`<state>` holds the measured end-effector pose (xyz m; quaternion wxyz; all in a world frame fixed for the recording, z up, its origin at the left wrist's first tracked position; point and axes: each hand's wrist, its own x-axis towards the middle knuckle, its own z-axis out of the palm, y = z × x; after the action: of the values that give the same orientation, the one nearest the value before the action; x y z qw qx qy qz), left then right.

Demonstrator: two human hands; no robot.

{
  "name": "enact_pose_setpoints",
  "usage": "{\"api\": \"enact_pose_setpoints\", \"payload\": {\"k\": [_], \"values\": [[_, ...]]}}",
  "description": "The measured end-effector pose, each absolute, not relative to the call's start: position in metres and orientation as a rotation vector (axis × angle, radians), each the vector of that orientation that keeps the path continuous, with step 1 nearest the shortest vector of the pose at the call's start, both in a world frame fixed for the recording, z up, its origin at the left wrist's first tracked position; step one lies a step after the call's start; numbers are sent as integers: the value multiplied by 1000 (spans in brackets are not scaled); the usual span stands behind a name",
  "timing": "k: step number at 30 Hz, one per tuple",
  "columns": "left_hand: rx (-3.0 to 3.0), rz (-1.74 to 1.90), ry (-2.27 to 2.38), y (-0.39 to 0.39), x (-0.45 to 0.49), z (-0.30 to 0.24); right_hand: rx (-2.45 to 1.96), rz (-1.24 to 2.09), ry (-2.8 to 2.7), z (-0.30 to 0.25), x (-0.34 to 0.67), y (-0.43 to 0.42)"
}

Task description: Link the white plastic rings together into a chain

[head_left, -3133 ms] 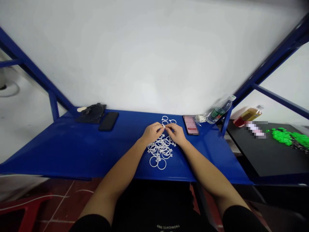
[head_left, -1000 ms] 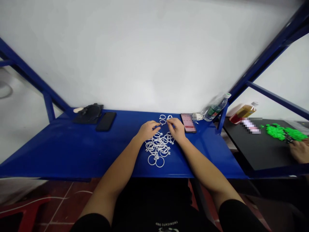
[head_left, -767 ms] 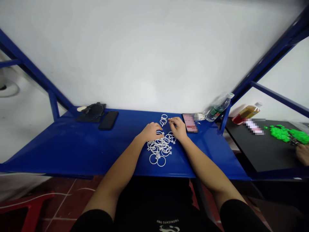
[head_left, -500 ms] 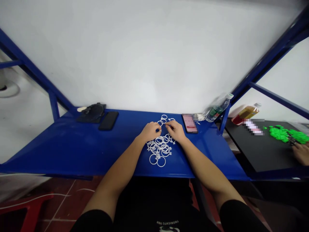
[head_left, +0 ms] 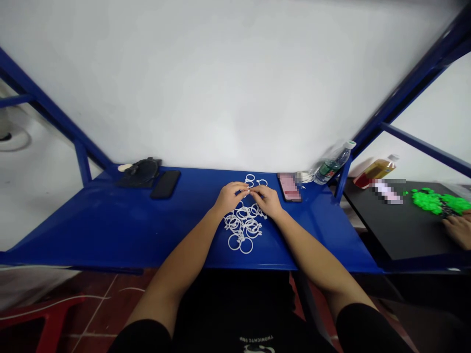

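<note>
My left hand (head_left: 230, 197) and my right hand (head_left: 268, 200) meet fingertip to fingertip above the table. Both pinch a small white part between them, apparently the tab of a white plastic ring; my fingers hide most of it. Below my hands lies a loose pile of white plastic rings (head_left: 243, 227) with small tabs, many of them overlapping. Just beyond my fingertips are a few more white rings (head_left: 250, 177), flat on the blue table (head_left: 110, 220).
A black phone (head_left: 166, 185) and a dark pouch (head_left: 142, 174) lie to the left. On the right are a lit phone (head_left: 289, 187), a white cable (head_left: 306, 177) and a water bottle (head_left: 333, 164). Another person's hand (head_left: 459, 229) is by green pieces (head_left: 429, 202) on a black table (head_left: 390, 230).
My fingertips, apart a moment ago, have come together on the small white part. My left hand has turned slightly to the right. The pile has not visibly moved.
</note>
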<state>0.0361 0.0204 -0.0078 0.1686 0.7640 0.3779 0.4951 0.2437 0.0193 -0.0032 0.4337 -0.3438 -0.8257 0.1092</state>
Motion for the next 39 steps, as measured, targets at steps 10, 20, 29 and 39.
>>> {"api": "enact_pose_setpoints", "payload": {"k": [10,20,29,39], "values": [[1965,1459,1024,18,40,-3,-880,432,-1884,-1,234,13],[2013,1373,1051,21,41,-1,-924,551,-1797,-2,237,19],[2393,770,1210,23,11,6,-1042,270,-1815,-5,257,36],[2467,606,1317,24,16,-1,-1059,273,-1862,-8,253,34]]}}
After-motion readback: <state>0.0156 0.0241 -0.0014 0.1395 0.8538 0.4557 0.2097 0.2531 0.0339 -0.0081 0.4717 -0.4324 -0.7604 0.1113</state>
